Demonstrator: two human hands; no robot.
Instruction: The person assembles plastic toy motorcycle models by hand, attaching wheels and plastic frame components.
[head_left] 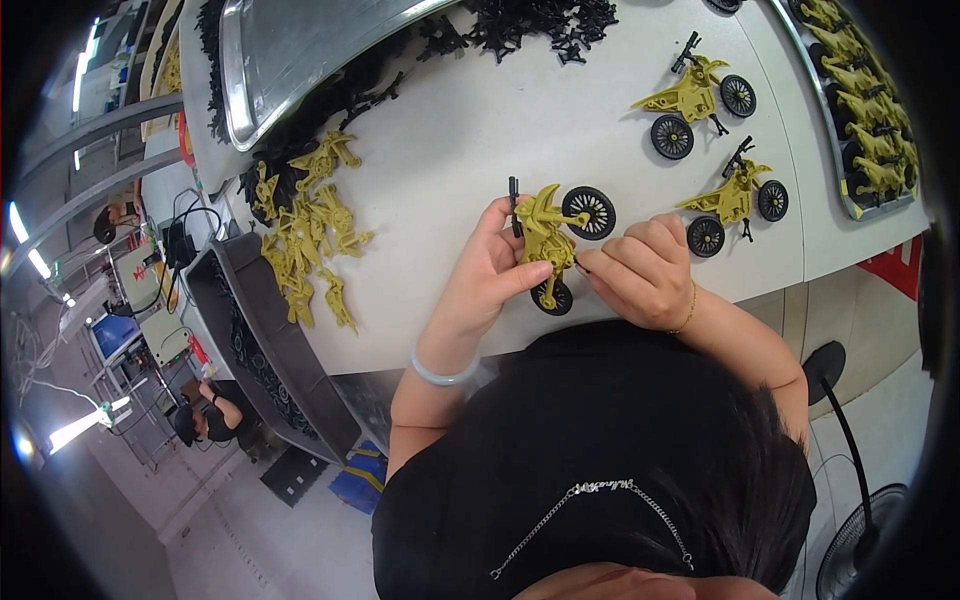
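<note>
Over the near part of the white table point(440, 130), my left hand point(478, 275) grips a toy motorcycle point(545, 235), thumb across its olive-yellow body. The toy has a black handlebar and two black spoked wheels, and is tilted on its side. My right hand point(642, 270) is closed beside the toy, its curled fingertips touching or nearly touching the body's lower right side. Whatever those fingers pinch is hidden. Beyond my right hand lie two similar toy motorcycles, a farther one point(690, 98) and a nearer one point(735, 195), each with a black kickstand.
Left of my hands spreads a pile of yellow body parts point(310, 240). Small black parts point(545, 25) lie behind, near a large metal tray point(310, 55). Another tray point(850, 205) at right carries several toys. A grey bin point(325, 405) adjoins the table; a fan point(865, 545) stands lower right.
</note>
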